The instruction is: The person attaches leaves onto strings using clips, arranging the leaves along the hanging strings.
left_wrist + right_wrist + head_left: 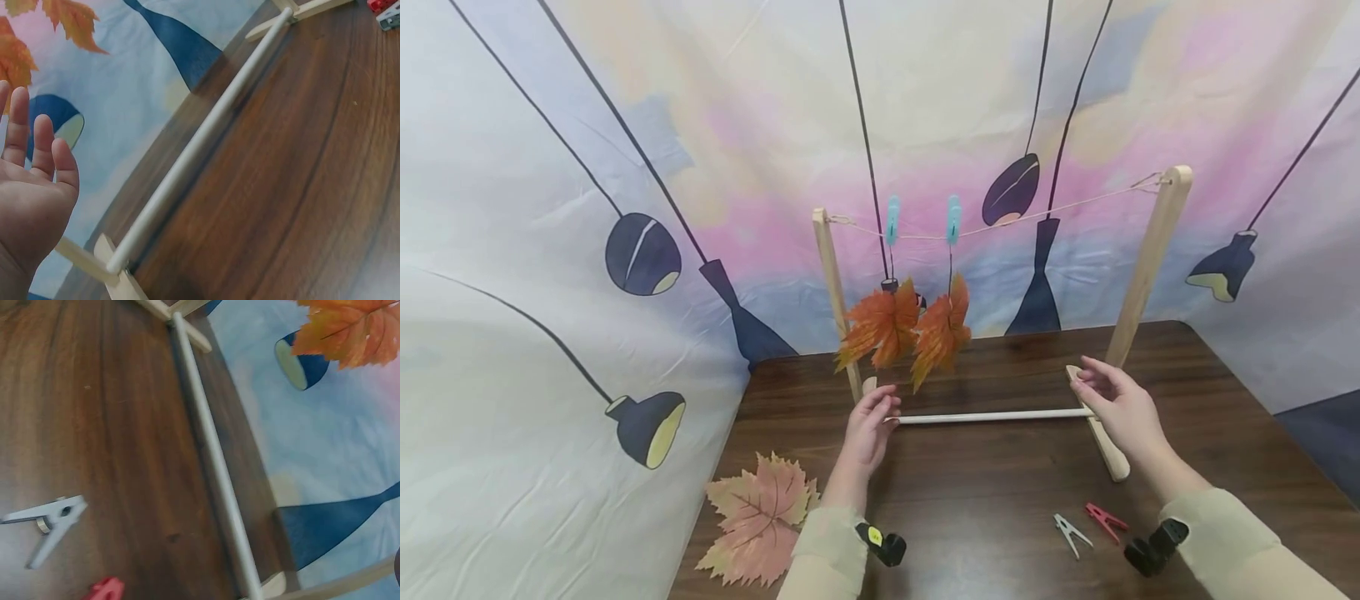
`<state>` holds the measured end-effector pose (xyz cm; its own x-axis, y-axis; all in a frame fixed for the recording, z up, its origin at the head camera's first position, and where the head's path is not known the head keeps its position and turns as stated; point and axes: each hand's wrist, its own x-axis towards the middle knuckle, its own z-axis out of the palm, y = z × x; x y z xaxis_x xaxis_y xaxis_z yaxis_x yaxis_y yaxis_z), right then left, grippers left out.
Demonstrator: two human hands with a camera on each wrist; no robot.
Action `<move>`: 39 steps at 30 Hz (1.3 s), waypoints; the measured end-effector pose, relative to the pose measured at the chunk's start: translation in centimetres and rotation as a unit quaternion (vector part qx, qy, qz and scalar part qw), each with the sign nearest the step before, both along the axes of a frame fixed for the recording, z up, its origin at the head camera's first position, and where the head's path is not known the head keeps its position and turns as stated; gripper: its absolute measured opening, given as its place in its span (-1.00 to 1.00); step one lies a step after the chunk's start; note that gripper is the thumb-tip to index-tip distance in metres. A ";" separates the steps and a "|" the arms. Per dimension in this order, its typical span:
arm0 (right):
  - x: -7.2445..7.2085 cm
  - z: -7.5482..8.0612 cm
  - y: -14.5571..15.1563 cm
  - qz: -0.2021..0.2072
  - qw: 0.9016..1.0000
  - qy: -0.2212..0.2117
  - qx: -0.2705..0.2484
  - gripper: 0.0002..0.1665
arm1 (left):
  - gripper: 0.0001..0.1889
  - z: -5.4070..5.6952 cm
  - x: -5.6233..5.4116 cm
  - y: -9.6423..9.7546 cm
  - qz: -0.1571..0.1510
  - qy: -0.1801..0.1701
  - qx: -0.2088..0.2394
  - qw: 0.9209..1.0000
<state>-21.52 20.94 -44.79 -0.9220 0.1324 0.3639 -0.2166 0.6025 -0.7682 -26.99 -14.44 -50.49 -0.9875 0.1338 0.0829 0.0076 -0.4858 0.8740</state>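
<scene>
A pale leaf (760,517) lies on the table (985,475). The left hand (868,421) has fingers apart, holding nothing. Blue clips (892,221) hold orange leaves (882,327) on the string (925,237), probably so they won't fall. The right hand (1116,404) has loose, empty fingers.

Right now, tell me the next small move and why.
I'd judge the left hand should probably reach for the pale pink-and-yellow, jagged-edged leaf: that hand looks empty, and the leaf lies unclipped on the dark brown wood-grain table, while two orange, jagged-edged leaves hang from the thin beige string by light-blue clothespins.
</scene>
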 end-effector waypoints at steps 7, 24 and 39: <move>1.4 -2.5 0.5 -0.013 0.999 -0.015 0.039 -0.46 | -0.77 -1.2 1.0 -1.7 0.015 0.000 -0.004 1.000; 3.0 -8.1 1.2 -0.010 0.997 -0.013 0.073 -0.52 | -0.83 -3.3 2.8 -4.7 0.033 -0.021 -0.067 0.997; 5.3 -11.2 1.2 -0.018 0.994 -0.047 0.101 -0.50 | -0.85 -4.5 4.2 -7.5 0.077 -0.051 -0.133 0.987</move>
<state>-16.24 22.14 -56.04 -0.9494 0.0984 0.2983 -0.1251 0.7526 -0.6464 -22.78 -21.94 -54.99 -0.9992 -0.0157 -0.0364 -0.0316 -0.2392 0.9705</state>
